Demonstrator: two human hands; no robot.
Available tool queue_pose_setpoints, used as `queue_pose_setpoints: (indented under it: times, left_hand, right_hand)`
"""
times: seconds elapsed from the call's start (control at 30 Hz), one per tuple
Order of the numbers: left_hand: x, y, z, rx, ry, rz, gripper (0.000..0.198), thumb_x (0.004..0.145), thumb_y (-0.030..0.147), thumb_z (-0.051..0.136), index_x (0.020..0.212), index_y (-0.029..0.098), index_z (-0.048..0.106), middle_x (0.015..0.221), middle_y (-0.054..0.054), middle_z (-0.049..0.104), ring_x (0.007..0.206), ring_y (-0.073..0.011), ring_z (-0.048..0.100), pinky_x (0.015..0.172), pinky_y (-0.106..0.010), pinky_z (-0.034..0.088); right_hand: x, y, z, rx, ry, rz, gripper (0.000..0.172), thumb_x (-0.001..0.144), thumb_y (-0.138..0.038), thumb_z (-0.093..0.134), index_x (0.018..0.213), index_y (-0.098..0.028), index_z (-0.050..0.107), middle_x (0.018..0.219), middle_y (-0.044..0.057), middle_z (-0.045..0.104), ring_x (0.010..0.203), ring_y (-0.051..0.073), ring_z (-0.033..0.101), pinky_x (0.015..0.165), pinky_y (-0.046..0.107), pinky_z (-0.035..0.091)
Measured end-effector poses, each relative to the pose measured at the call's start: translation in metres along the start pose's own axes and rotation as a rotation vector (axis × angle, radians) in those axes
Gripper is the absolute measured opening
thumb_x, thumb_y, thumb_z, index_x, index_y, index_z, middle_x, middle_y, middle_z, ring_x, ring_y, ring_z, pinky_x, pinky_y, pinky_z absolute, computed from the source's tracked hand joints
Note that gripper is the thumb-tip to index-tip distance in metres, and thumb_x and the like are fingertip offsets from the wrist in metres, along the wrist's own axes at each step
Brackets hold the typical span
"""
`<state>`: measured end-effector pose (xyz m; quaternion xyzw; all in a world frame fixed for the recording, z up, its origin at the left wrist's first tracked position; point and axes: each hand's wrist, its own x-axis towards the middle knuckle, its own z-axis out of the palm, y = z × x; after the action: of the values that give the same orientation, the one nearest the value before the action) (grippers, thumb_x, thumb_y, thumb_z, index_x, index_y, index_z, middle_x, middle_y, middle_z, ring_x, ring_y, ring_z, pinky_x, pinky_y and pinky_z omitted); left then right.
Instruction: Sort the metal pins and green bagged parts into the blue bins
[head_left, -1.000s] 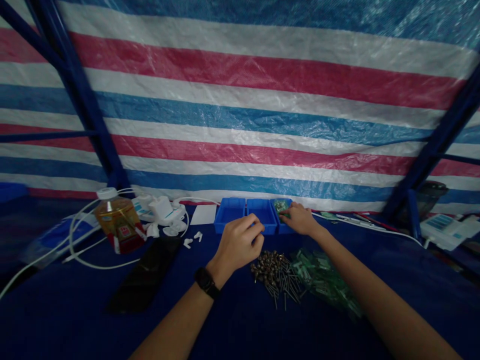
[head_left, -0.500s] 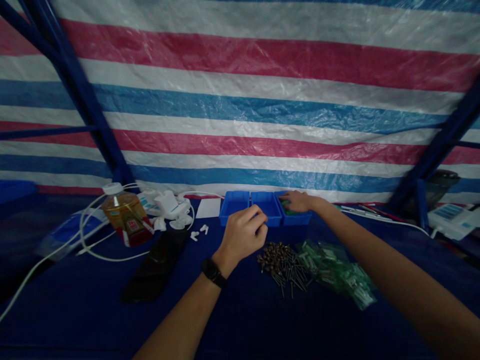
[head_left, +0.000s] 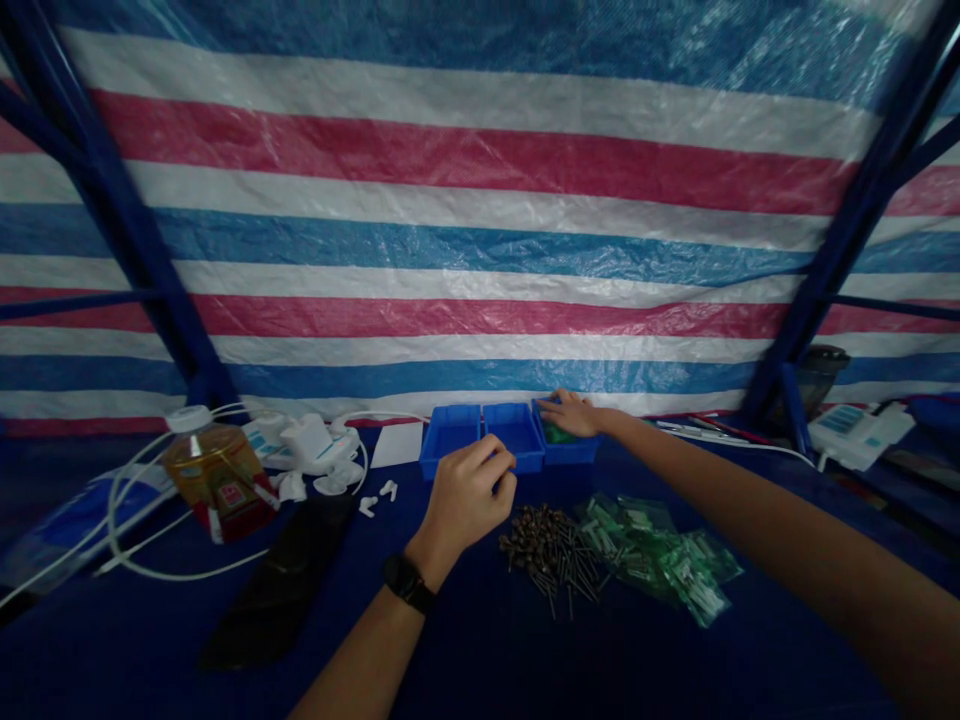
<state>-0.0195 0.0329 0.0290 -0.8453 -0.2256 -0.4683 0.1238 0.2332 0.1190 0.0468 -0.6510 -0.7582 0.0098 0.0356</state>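
Observation:
My left hand (head_left: 471,492), a dark watch on its wrist, hovers in front of the middle blue bin (head_left: 514,430) with its fingers curled in. Whether something small is inside those fingers is hidden. Further right, my right hand (head_left: 570,412) reaches over the right blue bin (head_left: 571,453), fingers stretched toward green pieces (head_left: 553,433) in it. A pile of metal screws or bolts (head_left: 551,550) with brownish heads and long shanks lies to the right of my left hand. Beside the pile are clear bags (head_left: 660,555) of small green and white pieces, below my right forearm.
The left blue bin (head_left: 452,437) adjoins the middle one. On the left lie earbuds (head_left: 379,497), a dark phone-like slab (head_left: 281,585), a bottle (head_left: 221,475), white chargers (head_left: 311,445) and looping cables. A white device (head_left: 859,433) stands far right, before a striped sheet (head_left: 480,240).
The camera view has tilted up and turned slightly right. My right hand stays at the right bin, its fingers shifted a little. My left hand keeps its curled pose.

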Motion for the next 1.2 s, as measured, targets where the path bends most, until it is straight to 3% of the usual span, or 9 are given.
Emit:
queue_pose_setpoints:
  times: [0.07, 0.17, 0.37, 0.5, 0.63, 0.9, 1.0, 1.13, 1.2]
  left_hand:
    - [0.0, -0.001, 0.0, 0.005, -0.009, 0.003, 0.021, 0.083, 0.006, 0.048, 0.076, 0.017, 0.064, 0.077, -0.002, 0.064, 0.064, -0.0127, 0.059, 0.061, -0.026, 0.049]
    - [0.0, 0.0, 0.001, 0.016, -0.004, 0.005, 0.021, 0.083, 0.006, 0.049, 0.077, 0.017, 0.065, 0.079, -0.002, 0.064, 0.066, -0.0126, 0.06, 0.062, -0.025, 0.049]
    - [0.001, 0.007, 0.005, 0.008, -0.02, 0.023, 0.021, 0.083, 0.006, 0.049, 0.076, 0.017, 0.065, 0.08, -0.002, 0.065, 0.068, -0.0121, 0.059, 0.063, -0.025, 0.047]
    - [0.002, 0.01, 0.007, 0.016, -0.035, 0.037, 0.021, 0.083, 0.007, 0.049, 0.076, 0.017, 0.065, 0.079, -0.002, 0.065, 0.065, -0.0118, 0.058, 0.061, -0.025, 0.046]
    - [0.003, 0.01, 0.008, 0.01, -0.036, 0.025, 0.021, 0.084, 0.006, 0.049, 0.076, 0.017, 0.065, 0.079, -0.001, 0.065, 0.064, -0.0113, 0.058, 0.061, -0.025, 0.046]
    - [0.002, 0.013, 0.006, -0.079, -0.037, -0.017, 0.022, 0.082, 0.005, 0.048, 0.076, 0.017, 0.066, 0.079, -0.001, 0.065, 0.064, -0.0106, 0.059, 0.062, -0.024, 0.048]
    - [0.003, 0.027, 0.013, -0.361, -0.061, -0.234, 0.02, 0.084, 0.009, 0.05, 0.086, 0.017, 0.067, 0.082, -0.002, 0.066, 0.063, -0.0099, 0.059, 0.059, -0.023, 0.049]
    - [0.005, 0.049, 0.027, -0.972, -0.25, -0.77, 0.042, 0.09, 0.034, 0.06, 0.128, 0.017, 0.055, 0.096, -0.007, 0.069, 0.06, -0.0124, 0.065, 0.045, -0.022, 0.047]
    - [0.004, 0.054, 0.032, -1.132, -0.302, -0.921, 0.045, 0.09, 0.043, 0.062, 0.125, 0.015, 0.056, 0.085, -0.005, 0.068, 0.057, -0.0123, 0.063, 0.044, -0.021, 0.047]
  right_hand:
    - [-0.016, 0.01, -0.018, 0.05, 0.13, 0.008, 0.052, 0.103, -0.042, 0.029, 0.152, -0.03, 0.043, 0.142, 0.014, 0.049, 0.13, 0.035, 0.047, 0.105, 0.051, 0.04]
    - [-0.066, 0.034, -0.037, 0.171, 0.352, -0.076, 0.044, 0.1, -0.041, 0.042, 0.139, -0.027, 0.058, 0.128, 0.013, 0.059, 0.123, 0.032, 0.053, 0.105, 0.046, 0.042]
    - [-0.162, 0.078, -0.009, 0.42, -0.265, 0.005, 0.051, 0.074, -0.053, 0.076, 0.117, -0.028, 0.071, 0.105, 0.008, 0.071, 0.095, 0.026, 0.067, 0.082, 0.034, 0.053]
    - [-0.162, 0.086, 0.022, 0.532, -0.269, 0.071, 0.051, 0.062, -0.05, 0.082, 0.102, -0.021, 0.071, 0.085, 0.005, 0.069, 0.074, 0.022, 0.063, 0.063, 0.03, 0.047]
    - [-0.155, 0.09, 0.027, 0.681, -0.202, 0.063, 0.034, 0.063, -0.046, 0.08, 0.079, -0.02, 0.064, 0.078, 0.003, 0.066, 0.071, 0.019, 0.06, 0.063, 0.029, 0.046]
    - [-0.168, 0.089, 0.015, 1.119, 0.173, 0.248, 0.044, 0.06, -0.041, 0.085, 0.093, -0.021, 0.064, 0.086, 0.003, 0.069, 0.069, 0.016, 0.062, 0.06, 0.028, 0.046]
    - [-0.162, 0.063, 0.009, 1.259, 0.264, 0.223, 0.05, 0.06, -0.038, 0.087, 0.102, -0.023, 0.064, 0.086, 0.002, 0.07, 0.073, 0.017, 0.064, 0.063, 0.028, 0.048]
    - [-0.147, 0.007, 0.004, 1.33, 0.239, 0.017, 0.047, 0.062, -0.033, 0.088, 0.104, -0.026, 0.067, 0.097, 0.003, 0.072, 0.084, 0.018, 0.066, 0.077, 0.033, 0.053]
    - [-0.14, -0.019, 0.005, 1.369, 0.217, -0.079, 0.047, 0.063, -0.032, 0.089, 0.104, -0.028, 0.068, 0.102, 0.002, 0.073, 0.086, 0.018, 0.066, 0.08, 0.035, 0.054]
